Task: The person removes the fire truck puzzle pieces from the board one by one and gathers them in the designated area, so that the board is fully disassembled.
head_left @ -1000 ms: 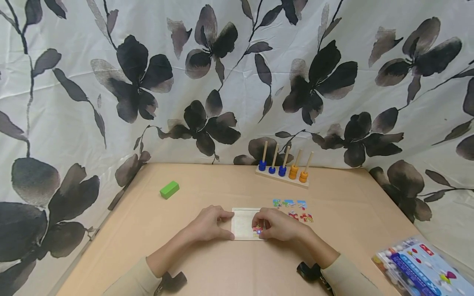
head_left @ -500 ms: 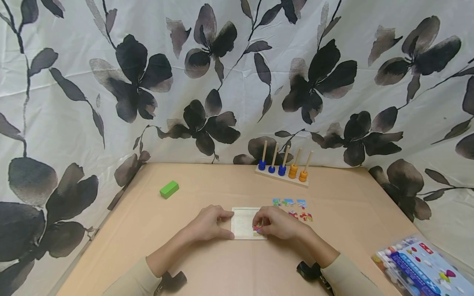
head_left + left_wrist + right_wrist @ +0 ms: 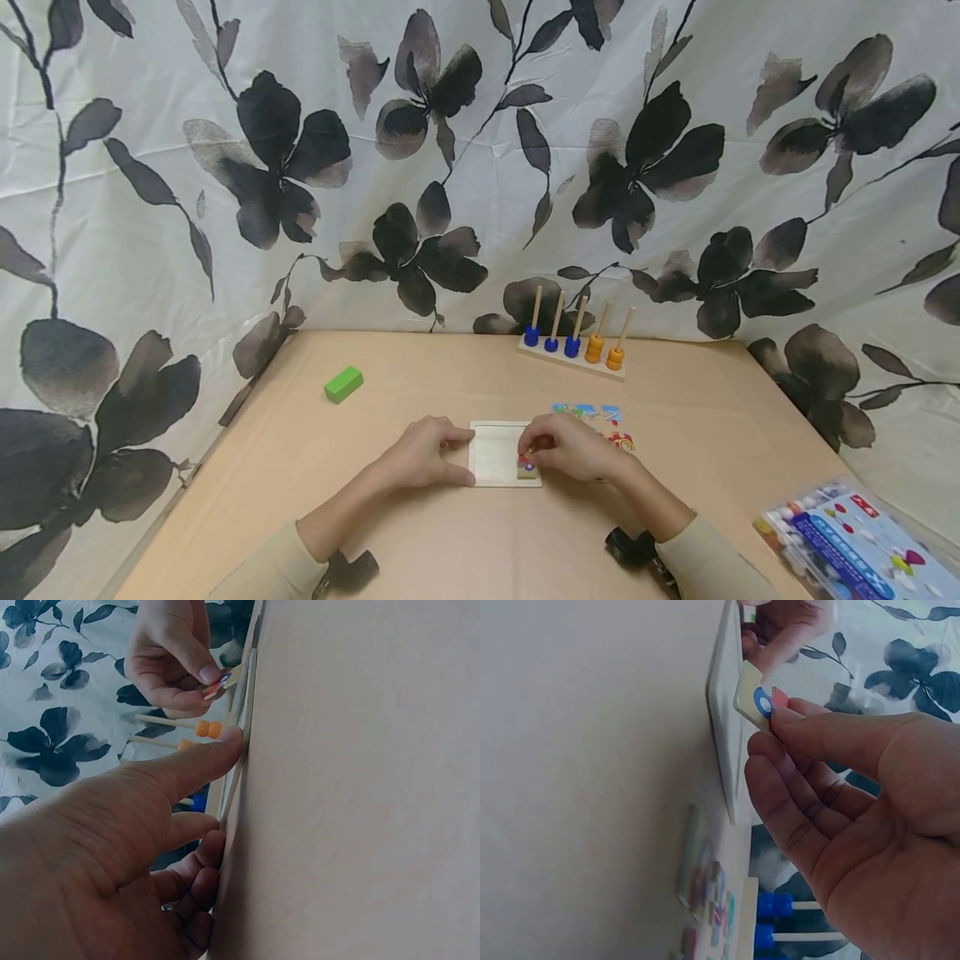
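A pale rectangular puzzle tray (image 3: pixel 495 457) lies on the table in front of me. My left hand (image 3: pixel 429 452) holds its left edge, thumb and index finger set apart along it; the other fingers (image 3: pixel 199 889) curl in the left wrist view. Over the tray's right end, my right hand (image 3: pixel 570 450) pinches a puzzle piece (image 3: pixel 527 469) between thumb and fingers. In the right wrist view that puzzle piece (image 3: pixel 751 697) appears tilted, with a blue ring, some red and a pale edge. The fingers cover part of it.
Several loose puzzle pieces (image 3: pixel 611 413) lie behind the right hand, partly hidden by it. A wooden peg stand (image 3: pixel 573 360) with blue and orange beads stands at the back. There is a green block (image 3: pixel 343 385) at left and a colourful package (image 3: pixel 862 533) at right.
My right hand has shifted slightly right with the puzzle piece, which now sits nearer the tray's right edge and shows at a different angle. The left hand stays in place.
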A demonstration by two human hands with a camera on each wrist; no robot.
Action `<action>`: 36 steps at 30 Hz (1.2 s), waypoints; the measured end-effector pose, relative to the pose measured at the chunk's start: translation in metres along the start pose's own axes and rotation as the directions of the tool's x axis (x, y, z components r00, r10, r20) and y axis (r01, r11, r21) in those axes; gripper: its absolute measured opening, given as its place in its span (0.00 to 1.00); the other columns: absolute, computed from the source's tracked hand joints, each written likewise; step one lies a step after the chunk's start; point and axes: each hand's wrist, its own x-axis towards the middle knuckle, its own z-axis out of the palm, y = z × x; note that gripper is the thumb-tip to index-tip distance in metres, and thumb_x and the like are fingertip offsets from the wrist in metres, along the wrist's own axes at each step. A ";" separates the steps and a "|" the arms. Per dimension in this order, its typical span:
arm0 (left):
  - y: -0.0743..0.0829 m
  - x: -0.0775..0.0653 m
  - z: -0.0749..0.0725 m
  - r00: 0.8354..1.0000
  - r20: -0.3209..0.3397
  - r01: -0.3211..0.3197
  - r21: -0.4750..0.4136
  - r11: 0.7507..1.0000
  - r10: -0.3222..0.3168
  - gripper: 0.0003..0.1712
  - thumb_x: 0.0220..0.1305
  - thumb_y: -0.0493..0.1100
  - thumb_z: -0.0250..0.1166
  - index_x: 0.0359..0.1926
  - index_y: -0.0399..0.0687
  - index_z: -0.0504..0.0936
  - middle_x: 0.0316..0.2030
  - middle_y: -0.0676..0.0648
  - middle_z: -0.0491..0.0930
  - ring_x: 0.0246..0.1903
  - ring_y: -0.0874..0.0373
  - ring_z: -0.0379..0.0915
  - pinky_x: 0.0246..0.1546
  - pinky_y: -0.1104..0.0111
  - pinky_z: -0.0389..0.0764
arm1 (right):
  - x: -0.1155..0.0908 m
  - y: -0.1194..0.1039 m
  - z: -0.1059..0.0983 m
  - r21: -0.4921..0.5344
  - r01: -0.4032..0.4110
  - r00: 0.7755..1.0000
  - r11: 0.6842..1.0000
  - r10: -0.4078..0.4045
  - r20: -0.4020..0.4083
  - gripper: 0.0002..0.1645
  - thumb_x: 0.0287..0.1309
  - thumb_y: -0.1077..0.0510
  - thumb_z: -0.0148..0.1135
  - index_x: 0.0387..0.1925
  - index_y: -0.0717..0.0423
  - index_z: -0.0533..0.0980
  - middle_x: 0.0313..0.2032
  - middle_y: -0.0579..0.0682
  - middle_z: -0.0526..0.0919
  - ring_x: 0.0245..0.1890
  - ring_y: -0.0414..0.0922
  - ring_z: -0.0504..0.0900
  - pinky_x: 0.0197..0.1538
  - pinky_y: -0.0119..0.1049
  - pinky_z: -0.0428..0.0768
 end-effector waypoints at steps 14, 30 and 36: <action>-0.001 0.000 0.001 1.000 -0.005 -0.004 0.018 1.000 0.004 0.40 0.46 0.57 0.84 0.61 0.50 0.86 0.42 0.55 0.84 0.43 0.59 0.72 0.46 0.63 0.74 | -0.009 0.005 -0.017 0.023 0.024 1.000 0.999 -0.024 -0.010 0.08 0.65 0.64 0.68 0.39 0.47 0.86 0.37 0.44 0.85 0.34 0.40 0.77 0.39 0.32 0.78; -0.001 0.000 0.000 1.000 -0.008 -0.004 0.015 1.000 0.004 0.41 0.46 0.58 0.84 0.62 0.49 0.86 0.42 0.55 0.84 0.43 0.59 0.72 0.46 0.63 0.74 | -0.021 0.014 -0.041 0.055 0.014 1.000 0.998 -0.015 0.011 0.11 0.61 0.70 0.65 0.37 0.52 0.86 0.33 0.48 0.85 0.26 0.39 0.77 0.30 0.33 0.79; -0.001 0.001 0.001 1.000 -0.004 0.002 0.013 1.000 -0.002 0.42 0.46 0.58 0.84 0.62 0.48 0.85 0.42 0.54 0.84 0.44 0.59 0.72 0.47 0.63 0.74 | -0.027 0.018 -0.052 0.031 -0.002 1.000 1.000 0.002 0.011 0.10 0.65 0.67 0.66 0.38 0.49 0.86 0.34 0.48 0.86 0.33 0.42 0.79 0.39 0.34 0.80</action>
